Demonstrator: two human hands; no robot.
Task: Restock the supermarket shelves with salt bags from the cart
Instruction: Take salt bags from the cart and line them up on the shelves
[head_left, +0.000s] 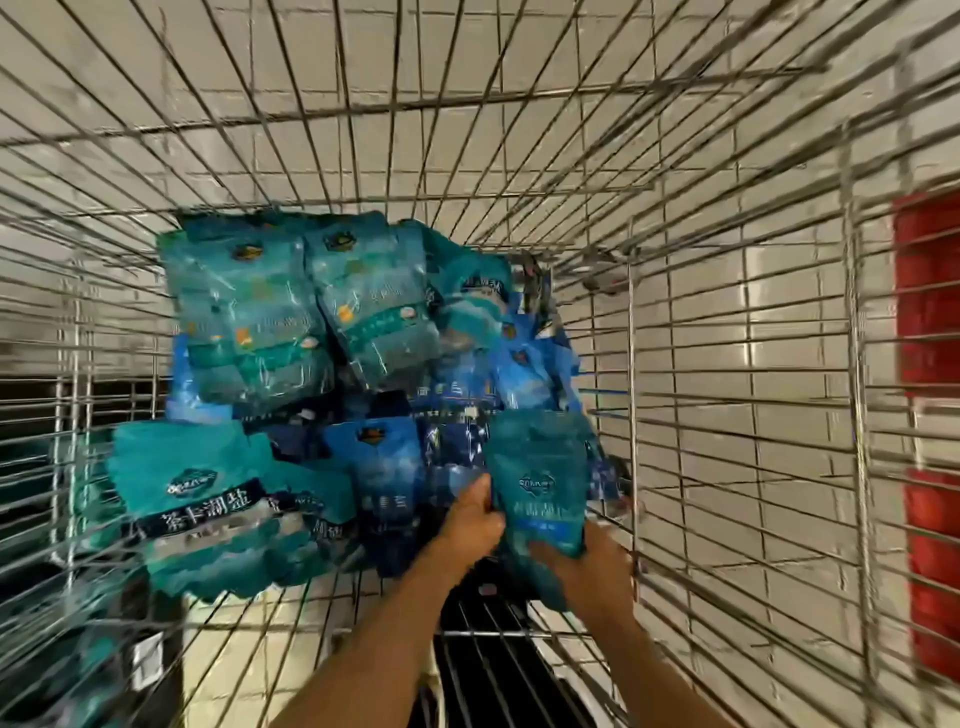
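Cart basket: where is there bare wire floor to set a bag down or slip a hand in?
Free: the wire cart floor right of the salt bags, out to the right wall, plus a strip nearest the person, under both forearms. Crowded: the left and middle, heaped with bags, where left hand and right hand grip a teal bag.

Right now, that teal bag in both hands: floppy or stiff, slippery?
Likely pliable: the teal salt bag looks like a soft film pouch, gripped by left hand and right hand. Probably slick, since neighbouring bags show glossy glare. Weight can't be judged.
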